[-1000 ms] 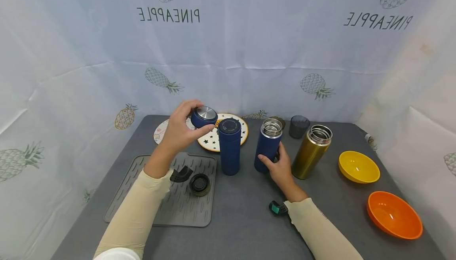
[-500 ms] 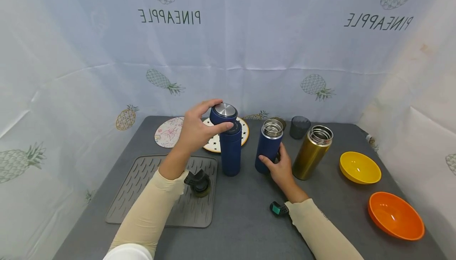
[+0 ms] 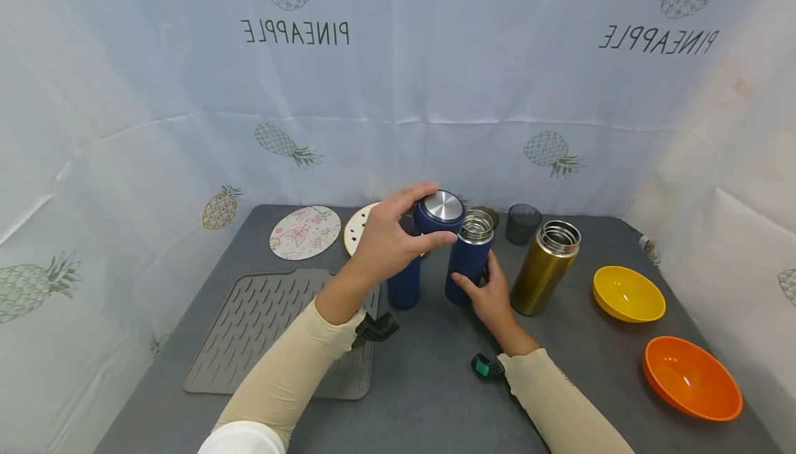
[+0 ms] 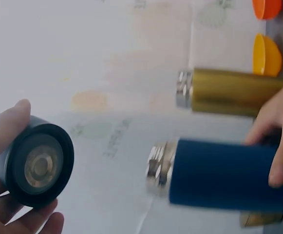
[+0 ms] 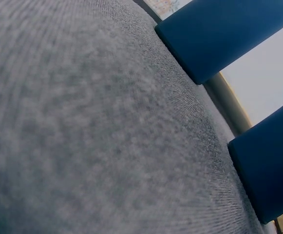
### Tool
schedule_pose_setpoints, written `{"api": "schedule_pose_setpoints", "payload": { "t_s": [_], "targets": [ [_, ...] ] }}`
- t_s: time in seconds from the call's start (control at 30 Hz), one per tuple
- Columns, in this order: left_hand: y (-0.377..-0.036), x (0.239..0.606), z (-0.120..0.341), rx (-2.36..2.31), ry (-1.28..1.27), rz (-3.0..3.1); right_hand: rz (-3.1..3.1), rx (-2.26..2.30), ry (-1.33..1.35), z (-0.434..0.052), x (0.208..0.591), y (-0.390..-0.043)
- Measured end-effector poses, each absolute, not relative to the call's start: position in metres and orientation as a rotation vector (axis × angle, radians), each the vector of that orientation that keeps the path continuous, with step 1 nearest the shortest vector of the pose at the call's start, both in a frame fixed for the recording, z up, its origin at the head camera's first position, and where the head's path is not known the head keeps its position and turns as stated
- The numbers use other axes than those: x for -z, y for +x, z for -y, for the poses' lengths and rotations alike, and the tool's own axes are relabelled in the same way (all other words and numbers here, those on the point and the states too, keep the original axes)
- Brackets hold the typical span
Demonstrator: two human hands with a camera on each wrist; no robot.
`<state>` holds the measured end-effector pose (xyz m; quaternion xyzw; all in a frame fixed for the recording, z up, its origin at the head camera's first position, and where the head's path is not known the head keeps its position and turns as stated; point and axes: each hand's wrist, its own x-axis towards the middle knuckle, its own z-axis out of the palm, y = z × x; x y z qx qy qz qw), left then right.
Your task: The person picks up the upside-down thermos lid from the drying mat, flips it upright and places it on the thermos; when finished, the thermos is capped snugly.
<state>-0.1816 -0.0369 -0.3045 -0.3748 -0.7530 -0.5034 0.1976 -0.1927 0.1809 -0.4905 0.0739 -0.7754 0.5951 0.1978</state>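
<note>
1. Right now the left hand point(image 3: 388, 247) holds a blue lid point(image 3: 439, 213) with a steel top, its fingers point(image 3: 418, 193) and thumb curled round the rim, just beside and slightly above the mouth of the open blue flask point(image 3: 469, 258); the left wrist view shows the lid's dark threaded underside point(image 4: 38, 165) facing that flask's steel neck point(image 4: 159, 167).
2. Meanwhile the right hand point(image 3: 490, 295) wraps the lower body of the open blue flask, thumb in front and fingers behind, steadying it upright on the tabletop point(image 3: 429, 385).
3. To seat the lid well, I judge it should be centred over the steel mouth and held level, so the threads catch evenly; the right hand's low grip should stay firm against the twist.
4. A second blue flask point(image 3: 404, 285) stands just left of the held one, partly hidden behind the left hand, close enough for the wrist to brush it.
5. A gold flask point(image 3: 545, 267), open at the top, stands just right, near the right hand's knuckles.
6. Further off: a dark cup point(image 3: 522, 222), yellow bowl point(image 3: 628, 294), orange bowl point(image 3: 692, 378), two round plates point(image 3: 305, 232) and a grey ribbed mat point(image 3: 261, 323).
</note>
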Motion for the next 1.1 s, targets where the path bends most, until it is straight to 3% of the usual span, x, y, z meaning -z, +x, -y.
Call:
{"api": "schedule_pose_setpoints", "payload": {
  "t_s": [0.37, 1.1],
  "targets": [
    [-0.184, 0.325, -0.009, 1.448, -0.98, 2.189, 2.195, -1.626, 0.256, -0.173, 0.458, -0.173],
    [-0.196, 0.354, -0.037, 1.534, -0.801, 2.176, 2.186, -1.565, 0.283, -0.173, 0.457, -0.172]
  ]
}}
